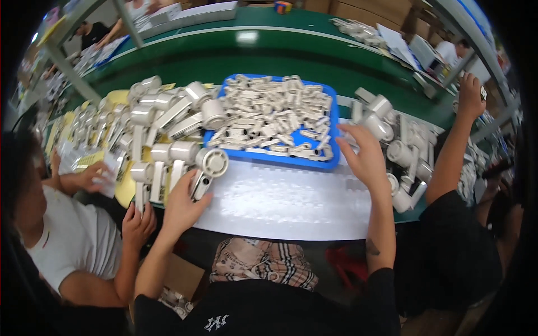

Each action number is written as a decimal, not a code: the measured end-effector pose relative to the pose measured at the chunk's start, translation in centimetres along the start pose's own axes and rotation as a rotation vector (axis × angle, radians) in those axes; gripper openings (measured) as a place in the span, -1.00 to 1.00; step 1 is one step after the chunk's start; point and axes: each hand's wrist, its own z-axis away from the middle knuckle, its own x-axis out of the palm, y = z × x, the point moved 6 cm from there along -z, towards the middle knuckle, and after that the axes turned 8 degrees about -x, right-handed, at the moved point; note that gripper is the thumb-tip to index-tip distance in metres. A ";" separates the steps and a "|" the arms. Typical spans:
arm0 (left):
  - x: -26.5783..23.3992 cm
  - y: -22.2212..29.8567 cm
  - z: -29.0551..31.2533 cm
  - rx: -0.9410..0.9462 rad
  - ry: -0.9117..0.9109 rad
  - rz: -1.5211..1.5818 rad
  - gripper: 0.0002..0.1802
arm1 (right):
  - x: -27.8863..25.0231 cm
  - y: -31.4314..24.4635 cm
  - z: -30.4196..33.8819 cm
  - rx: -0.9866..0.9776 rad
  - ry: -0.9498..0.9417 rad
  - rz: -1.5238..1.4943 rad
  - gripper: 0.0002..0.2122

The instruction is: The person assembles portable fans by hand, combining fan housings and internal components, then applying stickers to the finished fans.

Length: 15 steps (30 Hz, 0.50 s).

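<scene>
Holding a white device [213,163] beside the blue tray [274,158]

Gripping the device by its handle in the left hand [180,207], just off the tray's near left corner. Spreading the empty right hand [365,154] wide at the tray's right edge. Can make out white lettering [216,323] on the black shirt [291,308], nearer than the tray, but cannot read it. Can see small white parts [255,109] filling the tray, piled devices [213,113] crowding both its sides, and a white sheet [280,199] before it.

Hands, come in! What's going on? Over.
Left hand: holding white round-headed device. Right hand: open, at right edge of blue tray. Neighbour's hand: close by on the left.
</scene>
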 end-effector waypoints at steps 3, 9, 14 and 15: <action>0.2 1.1 0.3 0.068 -0.010 -0.177 -0.26 | -2.5 1.2 -0.5 -0.006 0.099 0.368 -0.55; 1.3 2.7 0.2 0.011 -0.078 -0.412 0.01 | -2.6 6.0 0.8 0.219 0.007 0.443 -0.34; 1.2 4.5 1.6 0.269 0.078 -0.277 -0.03 | -5.6 0.7 1.3 0.126 0.247 0.292 -0.34; 1.0 4.9 2.2 0.370 0.126 -0.182 -0.04 | -5.9 -1.3 1.0 0.081 0.274 0.271 -0.36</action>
